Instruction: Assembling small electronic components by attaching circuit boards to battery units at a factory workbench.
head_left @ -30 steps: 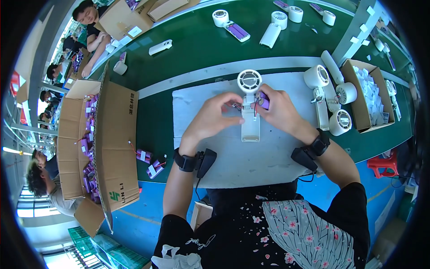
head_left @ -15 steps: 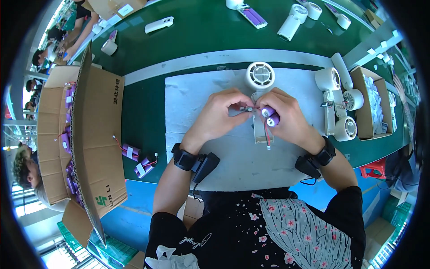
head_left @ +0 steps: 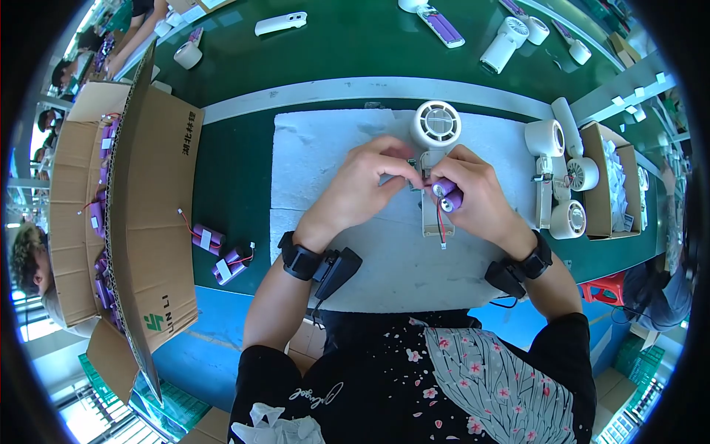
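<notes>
A white handheld fan lies on the pale work mat, its round head away from me and its open handle toward me. My right hand grips a purple two-cell battery pack above the handle. Red and black wires with a small white plug dangle from the pack. Left of the handle, my left hand pinches a small green circuit board with thumb and index finger. Both hands' fingertips nearly meet over the handle, hiding the wire ends there.
At left stands a cardboard box holding purple packs, with two battery packs beside it. Right of the mat are white fan units and a carton of white pieces. More fans lie beyond the grey rail.
The circuit board has turned more upright at my left fingertips, and that hand has moved slightly closer to the handle. My right hand still holds the battery pack. The view has shifted a little.
</notes>
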`<act>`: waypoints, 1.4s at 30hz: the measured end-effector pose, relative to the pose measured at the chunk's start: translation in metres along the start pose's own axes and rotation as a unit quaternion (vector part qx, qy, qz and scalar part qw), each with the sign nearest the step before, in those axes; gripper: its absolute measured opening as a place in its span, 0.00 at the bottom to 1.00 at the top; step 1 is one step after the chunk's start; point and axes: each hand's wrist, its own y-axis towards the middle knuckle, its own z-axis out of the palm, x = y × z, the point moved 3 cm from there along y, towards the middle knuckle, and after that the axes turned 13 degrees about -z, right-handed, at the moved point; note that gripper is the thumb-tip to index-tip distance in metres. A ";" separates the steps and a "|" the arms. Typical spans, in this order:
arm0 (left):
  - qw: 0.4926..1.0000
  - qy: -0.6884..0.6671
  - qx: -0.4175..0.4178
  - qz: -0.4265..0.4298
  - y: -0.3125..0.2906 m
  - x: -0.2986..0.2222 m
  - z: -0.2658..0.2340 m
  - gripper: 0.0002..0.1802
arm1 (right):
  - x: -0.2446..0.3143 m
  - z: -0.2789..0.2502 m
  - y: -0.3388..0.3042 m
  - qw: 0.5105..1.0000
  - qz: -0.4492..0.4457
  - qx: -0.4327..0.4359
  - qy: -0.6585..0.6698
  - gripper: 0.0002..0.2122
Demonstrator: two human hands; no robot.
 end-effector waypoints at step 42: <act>0.938 -0.263 0.073 -0.213 0.002 0.010 0.006 0.13 | 0.006 -0.016 0.002 0.983 -0.081 -0.091 -0.137 0.07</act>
